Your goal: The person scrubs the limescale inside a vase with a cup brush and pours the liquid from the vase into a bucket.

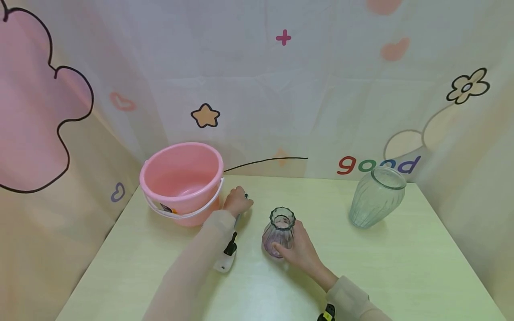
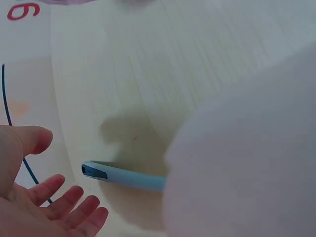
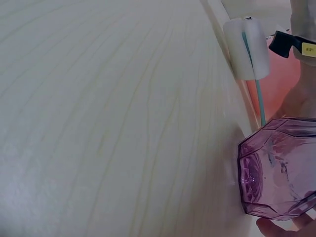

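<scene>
My right hand [image 1: 301, 249] grips a small glass vase [image 1: 279, 240], its thumb across the near side. The vase has a scalloped greenish rim and a purple faceted base, which shows large in the right wrist view. Left of it is a sponge brush, its white sponge head [image 1: 223, 265] toward me and its thin blue handle [image 2: 133, 178] pointing away. My left hand [image 1: 238, 201] is over the handle's far end in the head view. The left wrist view shows its fingers [image 2: 74, 197] loosely bent and spread, apart from the handle. My sleeve hides part of the brush.
A pink bucket [image 1: 182, 203] with a white bail handle stands just left of my left hand. At the back right is a larger clear, ribbed glass vase [image 1: 375, 200]. A printed curtain [image 1: 249, 89] hangs behind the pale wood-grain table [image 1: 401, 267].
</scene>
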A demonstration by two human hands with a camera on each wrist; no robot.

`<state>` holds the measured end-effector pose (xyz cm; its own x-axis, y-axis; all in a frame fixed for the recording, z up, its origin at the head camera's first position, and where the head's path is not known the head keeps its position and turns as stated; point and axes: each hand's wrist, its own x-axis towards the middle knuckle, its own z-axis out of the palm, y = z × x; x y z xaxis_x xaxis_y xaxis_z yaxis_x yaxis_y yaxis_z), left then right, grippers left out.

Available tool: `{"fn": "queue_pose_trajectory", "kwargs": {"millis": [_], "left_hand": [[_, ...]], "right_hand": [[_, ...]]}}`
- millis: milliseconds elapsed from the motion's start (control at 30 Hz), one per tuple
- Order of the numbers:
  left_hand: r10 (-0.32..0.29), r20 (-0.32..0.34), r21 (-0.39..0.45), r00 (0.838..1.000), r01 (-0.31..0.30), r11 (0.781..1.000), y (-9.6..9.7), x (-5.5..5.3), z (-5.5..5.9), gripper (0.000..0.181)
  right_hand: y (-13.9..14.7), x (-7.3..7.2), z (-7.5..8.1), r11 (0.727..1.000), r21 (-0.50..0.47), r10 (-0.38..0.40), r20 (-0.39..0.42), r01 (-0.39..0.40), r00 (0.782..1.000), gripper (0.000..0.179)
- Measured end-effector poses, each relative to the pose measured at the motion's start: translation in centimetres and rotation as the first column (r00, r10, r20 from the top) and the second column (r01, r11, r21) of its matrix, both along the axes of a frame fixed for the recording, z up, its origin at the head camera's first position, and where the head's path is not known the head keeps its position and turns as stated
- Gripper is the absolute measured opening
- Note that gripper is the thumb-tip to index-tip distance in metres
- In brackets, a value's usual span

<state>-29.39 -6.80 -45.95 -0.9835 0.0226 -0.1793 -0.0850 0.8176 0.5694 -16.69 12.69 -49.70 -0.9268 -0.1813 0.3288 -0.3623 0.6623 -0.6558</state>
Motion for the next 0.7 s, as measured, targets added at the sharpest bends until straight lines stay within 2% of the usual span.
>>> {"fn": "queue_pose_trajectory", "kwargs": {"millis": [167, 300, 467, 700], "left_hand": [[-0.056, -0.056, 0.014, 0.997, 0.056, 0.998, 0.6, 0.5, 0.9, 0.044], [-0.101, -0.112, 0.047, 0.988, 0.107, 0.993, 1.0, 0.8, 1.7, 0.043], [-0.163, -0.197, 0.088, 0.967, 0.184, 0.979, 1.2, 1.8, 3.8, 0.043], [-0.21, -0.259, 0.136, 0.943, 0.251, 0.958, 0.1, 3.4, 6.5, 0.048]], "right_hand": [[0.0, -0.1, -0.2, 1.0, -0.019, 0.007, 0.003, -0.006, 1.0, 0.075], [0.0, -0.2, -0.3, 0.999, -0.033, 0.008, 0.0, -0.008, 1.0, 0.074], [0.0, -0.3, -0.3, 0.999, -0.051, 0.016, -0.019, -0.017, 1.0, 0.073], [0.1, -0.5, -0.7, 0.997, -0.068, 0.029, -0.019, -0.03, 0.999, 0.073]]}}
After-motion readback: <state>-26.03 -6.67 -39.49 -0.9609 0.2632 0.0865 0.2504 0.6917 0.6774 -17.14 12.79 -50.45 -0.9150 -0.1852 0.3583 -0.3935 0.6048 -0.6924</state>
